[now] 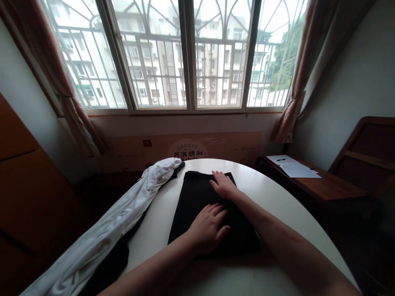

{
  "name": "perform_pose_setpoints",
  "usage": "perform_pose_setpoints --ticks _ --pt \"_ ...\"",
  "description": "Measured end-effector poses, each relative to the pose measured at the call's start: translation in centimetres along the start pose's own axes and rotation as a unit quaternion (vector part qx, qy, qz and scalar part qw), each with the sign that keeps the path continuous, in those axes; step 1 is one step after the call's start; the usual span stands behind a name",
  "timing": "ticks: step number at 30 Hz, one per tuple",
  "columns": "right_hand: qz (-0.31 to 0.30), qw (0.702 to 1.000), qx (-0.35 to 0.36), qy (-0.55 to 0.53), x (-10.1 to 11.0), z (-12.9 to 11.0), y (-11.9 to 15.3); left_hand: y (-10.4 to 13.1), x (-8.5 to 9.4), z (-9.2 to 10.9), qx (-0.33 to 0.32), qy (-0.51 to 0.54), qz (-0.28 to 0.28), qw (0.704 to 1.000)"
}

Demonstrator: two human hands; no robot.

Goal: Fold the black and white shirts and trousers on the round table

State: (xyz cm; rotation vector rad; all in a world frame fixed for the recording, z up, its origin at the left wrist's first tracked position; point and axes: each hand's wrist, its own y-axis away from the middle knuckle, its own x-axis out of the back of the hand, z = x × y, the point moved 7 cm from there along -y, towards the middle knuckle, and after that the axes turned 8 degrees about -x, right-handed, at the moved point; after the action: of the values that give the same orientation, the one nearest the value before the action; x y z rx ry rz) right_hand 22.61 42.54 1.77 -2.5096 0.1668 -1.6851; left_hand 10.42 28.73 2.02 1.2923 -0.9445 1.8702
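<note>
A black folded garment (191, 197), its exact kind unclear, lies flat on the round white table (268, 197). Across its middle rests my left hand (210, 226), palm down with the fingers stretched out and the thumb apart. Farther up, my right hand (224, 185) lies flat near the garment's far right corner, fingers spread. Neither hand grips anything. Left of the black cloth, a long white garment (123, 213) stretches along the table's left edge, with dark cloth (115, 257) showing beneath it.
A wooden bench or low table (339, 189) with white papers (296, 166) stands at the right, beside a wooden chair back (364, 144). Behind the table are a printed cardboard panel (240, 144) and a barred window (188, 61) between tied curtains (293, 111). An orange-brown cabinet (27, 189) is at left.
</note>
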Motion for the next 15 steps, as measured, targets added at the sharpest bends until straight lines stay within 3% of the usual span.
perform_pose_setpoints --ticks 3,5,7,15 --pt "-0.065 0.996 -0.017 0.054 -2.3 0.4 0.8 0.6 0.7 -4.0 0.133 -0.049 0.034 0.989" --pt "-0.075 0.994 -0.014 0.074 -2.7 0.7 1.0 1.2 0.7 -6.7 0.204 -0.067 0.015 0.977" --pt "-0.072 0.994 -0.017 0.081 -2.6 1.1 1.0 1.7 0.7 -8.3 0.233 -0.077 -0.002 0.969" --pt "-0.052 0.991 -0.107 0.058 -1.6 3.5 0.1 2.0 0.6 -8.5 0.234 -0.094 -0.004 0.968"
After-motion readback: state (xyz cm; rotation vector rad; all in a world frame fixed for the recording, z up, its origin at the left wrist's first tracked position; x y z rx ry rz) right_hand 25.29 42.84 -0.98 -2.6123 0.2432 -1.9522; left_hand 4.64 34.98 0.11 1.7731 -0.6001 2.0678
